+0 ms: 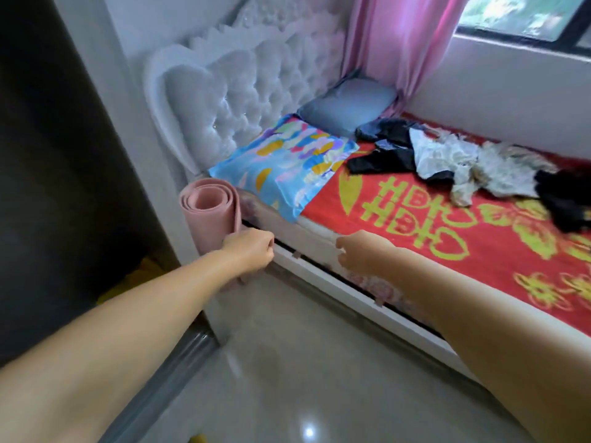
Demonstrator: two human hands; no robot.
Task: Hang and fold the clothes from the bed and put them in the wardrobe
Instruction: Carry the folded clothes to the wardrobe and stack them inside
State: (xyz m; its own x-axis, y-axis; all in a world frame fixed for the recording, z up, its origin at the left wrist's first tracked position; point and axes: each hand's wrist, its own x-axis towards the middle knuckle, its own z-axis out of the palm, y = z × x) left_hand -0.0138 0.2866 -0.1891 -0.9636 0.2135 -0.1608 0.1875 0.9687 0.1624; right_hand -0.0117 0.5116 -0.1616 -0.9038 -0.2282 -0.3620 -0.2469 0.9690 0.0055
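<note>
As we reach both bare arms out over the glossy pale tiled floor (303,362), our left hand (248,251) hangs in the air with its fingers curled into a loose fist that holds nothing, just in front of the rolled pink foam mat (209,215) standing upright against the corner of the bed. Our right hand (358,254) is likewise empty, its fingers loosely bent and slightly apart, hovering beside the white bed frame (319,273) without touching it as far as we can tell. Past the hands lies the red bedspread with yellow-green characters (415,225), and at its head end a bright blue pillow with multicoloured patches (284,161) rests against the white tufted headboard (243,100), with a plain grey-blue pillow (348,107) behind it. The clothes, a jumbled heap of dark and pale patterned garments (447,161), lie unfolded on the far side of the bedspread, well apart from both hands and near the wall under the window. A pink curtain (399,39) hangs in the corner above the grey-blue pillow, and a dark wardrobe panel (57,155) fills the left edge of our view.
</note>
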